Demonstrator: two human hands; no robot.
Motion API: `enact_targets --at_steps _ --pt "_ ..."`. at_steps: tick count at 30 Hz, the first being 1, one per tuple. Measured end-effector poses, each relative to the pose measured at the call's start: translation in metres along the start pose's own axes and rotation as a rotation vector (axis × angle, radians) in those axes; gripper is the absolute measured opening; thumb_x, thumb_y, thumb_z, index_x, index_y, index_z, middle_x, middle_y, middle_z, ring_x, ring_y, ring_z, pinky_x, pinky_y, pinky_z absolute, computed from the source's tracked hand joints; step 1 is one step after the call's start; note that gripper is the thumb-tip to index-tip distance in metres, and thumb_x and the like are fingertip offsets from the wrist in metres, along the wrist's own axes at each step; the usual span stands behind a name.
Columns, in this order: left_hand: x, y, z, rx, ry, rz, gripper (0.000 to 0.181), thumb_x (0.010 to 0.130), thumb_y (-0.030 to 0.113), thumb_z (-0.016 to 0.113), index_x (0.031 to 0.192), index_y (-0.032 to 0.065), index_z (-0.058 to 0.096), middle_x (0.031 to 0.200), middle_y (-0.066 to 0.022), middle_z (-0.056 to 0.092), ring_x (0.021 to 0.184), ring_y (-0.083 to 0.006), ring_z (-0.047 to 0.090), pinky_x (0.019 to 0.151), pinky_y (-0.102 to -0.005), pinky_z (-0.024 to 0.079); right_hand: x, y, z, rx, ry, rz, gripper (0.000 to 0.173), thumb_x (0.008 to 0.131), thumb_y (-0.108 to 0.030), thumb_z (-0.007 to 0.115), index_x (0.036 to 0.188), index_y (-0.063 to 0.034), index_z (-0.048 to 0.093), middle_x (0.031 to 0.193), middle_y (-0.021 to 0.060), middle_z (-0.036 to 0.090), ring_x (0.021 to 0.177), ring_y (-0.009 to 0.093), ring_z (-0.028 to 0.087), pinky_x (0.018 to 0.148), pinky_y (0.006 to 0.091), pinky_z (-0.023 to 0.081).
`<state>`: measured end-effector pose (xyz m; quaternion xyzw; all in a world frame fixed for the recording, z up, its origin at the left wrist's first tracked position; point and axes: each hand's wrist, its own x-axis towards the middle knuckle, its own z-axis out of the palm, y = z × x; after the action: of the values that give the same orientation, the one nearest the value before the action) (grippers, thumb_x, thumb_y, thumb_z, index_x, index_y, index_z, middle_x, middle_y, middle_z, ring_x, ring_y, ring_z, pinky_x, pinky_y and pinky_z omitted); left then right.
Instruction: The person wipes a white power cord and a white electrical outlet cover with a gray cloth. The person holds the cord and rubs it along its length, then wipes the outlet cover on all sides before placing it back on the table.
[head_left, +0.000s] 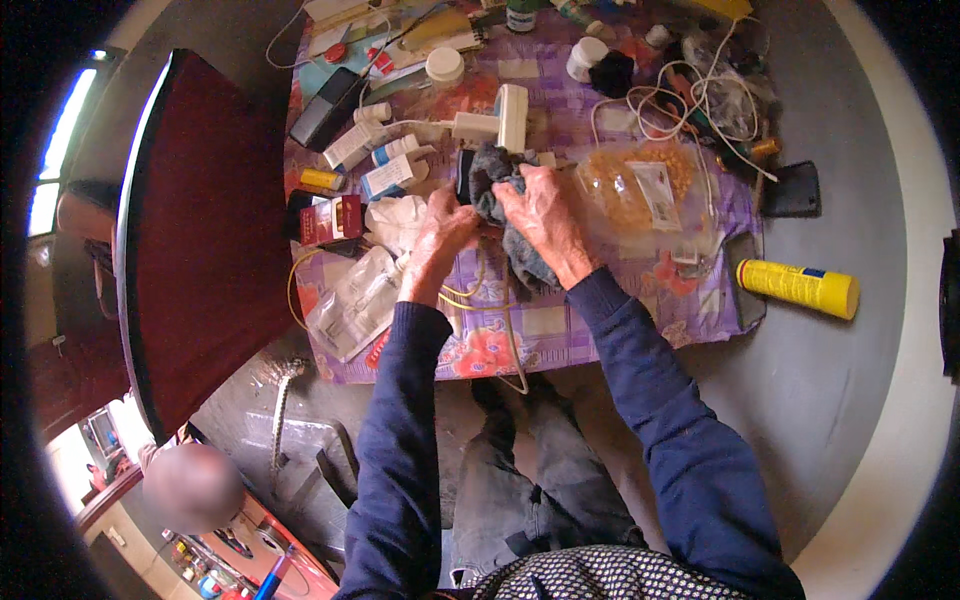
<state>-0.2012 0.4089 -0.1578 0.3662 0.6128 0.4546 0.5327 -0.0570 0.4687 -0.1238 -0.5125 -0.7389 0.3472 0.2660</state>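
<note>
My right hand (544, 217) grips a crumpled dark grey cloth (529, 255), which hangs down below the fingers. Close to its left, my left hand (442, 232) holds the lower end of a small black device (464, 176), partly hidden by fingers and cloth. Directly above them a white plug adapter (513, 116) lies with a white charger (475, 126) joined to its side. Beside the left hand are a crumpled white tissue (394, 221) and a dark red cigarette pack (330, 220). A clear plastic bag of yellowish pieces (637, 187) lies right of my right hand.
Medicine boxes (386, 176), a black handset (326, 109) and a white jar (587, 58) crowd the purple floral tablecloth (480, 349). White cable (679, 112) tangles at upper right. A yellow canister (799, 289) lies at the right edge. A person (193, 487) is at lower left.
</note>
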Motion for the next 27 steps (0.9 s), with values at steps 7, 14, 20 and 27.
enact_targets --at_steps 7,14,20,27 --pt "-0.002 0.032 0.012 -0.045 0.054 -0.078 0.038 0.076 0.020 0.074 0.093 -0.0093 0.057 0.075 -0.0120 0.064 0.061 -0.0178 0.065 0.051 -0.0300 0.050 0.055 -0.005 0.004 -0.172 0.153 -0.108 0.026 0.079 -0.022 0.061 0.072 0.0026 0.061 0.069 0.0230 0.061 0.065 0.039 0.060 0.060 0.0447 0.048" --pt "-0.002 0.033 0.015 -0.061 0.045 -0.080 0.036 0.079 0.021 0.070 0.101 -0.0043 0.058 0.088 -0.0109 0.064 0.068 -0.0189 0.064 0.057 -0.0294 0.054 0.149 -0.007 -0.002 -0.379 0.084 -0.021 0.015 0.080 -0.017 0.055 0.081 -0.0022 0.059 0.073 0.0186 0.055 0.069 0.034 0.057 0.063 0.0396 0.048" --pt "-0.007 0.029 0.023 0.029 0.157 -0.157 0.038 0.079 0.029 0.070 0.101 -0.0005 0.059 0.082 -0.0080 0.065 0.066 -0.0168 0.062 0.054 -0.0294 0.049 0.132 0.009 0.004 -0.115 0.272 -0.124 0.033 0.079 -0.021 0.056 0.102 0.0020 0.061 0.090 0.0267 0.063 0.084 0.041 0.061 0.073 0.0454 0.048" --pt "-0.013 0.035 0.031 0.013 0.224 -0.030 0.041 0.079 0.029 0.071 0.098 -0.0042 0.055 0.082 -0.0097 0.061 0.064 -0.0168 0.061 0.051 -0.0304 0.051 0.050 -0.001 -0.005 -0.183 0.205 -0.112 0.025 0.078 -0.014 0.057 0.099 -0.0020 0.060 0.073 0.0212 0.063 0.070 0.040 0.061 0.064 0.0464 0.049"
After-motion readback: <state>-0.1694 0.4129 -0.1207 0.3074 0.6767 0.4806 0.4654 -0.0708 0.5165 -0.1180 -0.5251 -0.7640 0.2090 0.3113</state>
